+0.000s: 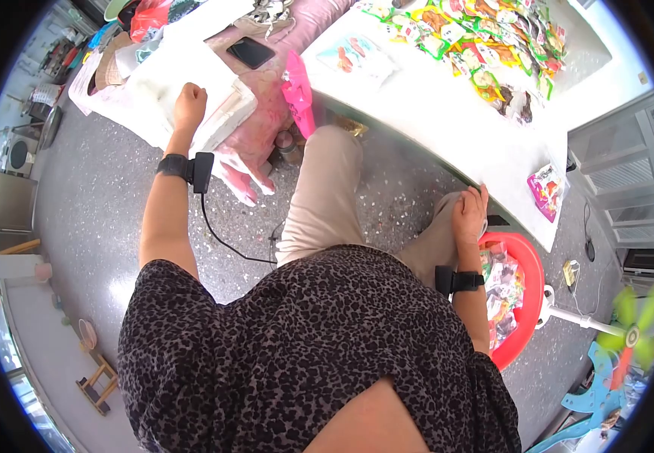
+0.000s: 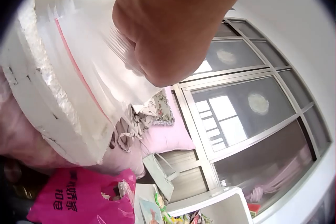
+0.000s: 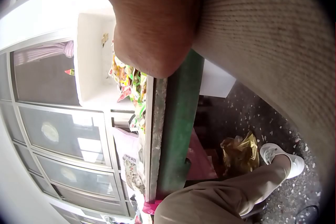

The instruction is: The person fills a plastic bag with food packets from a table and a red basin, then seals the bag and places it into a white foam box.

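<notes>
My left hand [image 1: 189, 107], fingers curled, is over a white foam box [image 1: 225, 124] at the upper left. In the left wrist view, clear zip bags [image 2: 86, 50] with a red seal line fill the box, and pleated plastic runs up to the curled fingers of the left hand [image 2: 163, 35], which grip it; the fingertips are hidden. My right hand [image 1: 469, 215] rests on the right knee beside the white table's edge, fingers fairly straight and holding nothing. The table edge passes close by the right hand [image 3: 152, 29] in the right wrist view.
Colourful snack packets [image 1: 485, 45] lie heaped on the white table [image 1: 432, 113], with one pink packet [image 1: 546, 192] near its corner. A red basin [image 1: 527, 302] of wrapped packets stands right. A phone [image 1: 250, 52] and pink bag [image 1: 297, 94] lie left of the table; a fan [image 1: 630, 336] stands lower right.
</notes>
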`<state>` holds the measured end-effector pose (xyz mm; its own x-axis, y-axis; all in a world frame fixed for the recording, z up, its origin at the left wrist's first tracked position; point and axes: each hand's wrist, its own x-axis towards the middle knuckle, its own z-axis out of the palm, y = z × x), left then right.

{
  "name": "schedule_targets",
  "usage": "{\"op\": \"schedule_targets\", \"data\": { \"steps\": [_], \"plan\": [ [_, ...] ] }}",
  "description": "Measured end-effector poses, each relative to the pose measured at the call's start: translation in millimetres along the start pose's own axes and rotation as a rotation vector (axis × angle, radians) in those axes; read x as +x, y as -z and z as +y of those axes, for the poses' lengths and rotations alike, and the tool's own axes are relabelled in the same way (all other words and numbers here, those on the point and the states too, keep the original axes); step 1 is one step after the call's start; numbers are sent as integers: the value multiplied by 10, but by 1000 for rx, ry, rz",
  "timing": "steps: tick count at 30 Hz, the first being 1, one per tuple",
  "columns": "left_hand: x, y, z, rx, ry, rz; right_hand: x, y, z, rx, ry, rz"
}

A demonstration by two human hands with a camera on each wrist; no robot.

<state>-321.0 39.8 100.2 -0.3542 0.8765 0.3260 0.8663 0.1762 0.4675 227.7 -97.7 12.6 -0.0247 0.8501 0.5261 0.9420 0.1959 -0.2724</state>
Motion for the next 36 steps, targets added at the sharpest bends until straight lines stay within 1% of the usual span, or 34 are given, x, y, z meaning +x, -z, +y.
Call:
{"op": "schedule_targets", "data": {
  "steps": [1, 4, 6, 9, 12, 13, 16, 17, 20, 21, 24, 25, 26, 28, 29, 32, 33, 36],
  "plan": [
    [-38, -2, 42, -31, -6, 20, -2, -2, 2, 4, -3, 0],
    [-138, -155, 31, -161, -41, -8, -8, -4, 13, 9, -3, 5],
    [-235, -221, 87, -41, 17, -148, -6, -12, 13, 7, 9, 14],
    [-414, -384, 67, 192, -108, -155, -3, 10, -11, 15, 2, 7],
    [-506, -444, 66, 180, -163, -102, -7, 8, 13, 8, -6, -12],
    [-509, -402, 90, 154, -170, -58, -8, 13, 12, 7, -4, -11],
    [-390, -319, 6, 231, -233, 190, -6, 34, -11, 6, -2, -11],
    [-361, -296, -2, 268, -205, 211, 1, 39, -19, 6, -3, -9],
    [-99, -397, -372, 304, -13, -136, 5, 26, -25, 7, -7, -5],
    [-33, -341, -376, 276, 31, -251, 3, 27, -18, 5, -10, -3],
    [46, -245, -389, 217, 43, -228, -12, 31, -21, 13, -28, -5],
    [76, -250, -444, 201, 29, -150, -16, 30, -20, 13, -25, -4],
    [121, -227, -474, 217, 54, -79, -13, 28, -15, 14, -22, -2],
    [208, -81, -402, 246, 104, 65, -8, 27, -7, 13, -19, 1],
    [236, -20, -331, 238, 90, 169, -10, 26, -5, 12, -20, 0],
    [251, 170, 30, 80, -6, 269, -19, 8, 18, 16, -20, 4],
    [241, 201, 168, -5, -77, 291, -20, -3, 26, 17, -21, 8],
    [96, 213, 744, -222, -173, 245, -13, 4, 65, 46, -5, 45]
  ]
}}
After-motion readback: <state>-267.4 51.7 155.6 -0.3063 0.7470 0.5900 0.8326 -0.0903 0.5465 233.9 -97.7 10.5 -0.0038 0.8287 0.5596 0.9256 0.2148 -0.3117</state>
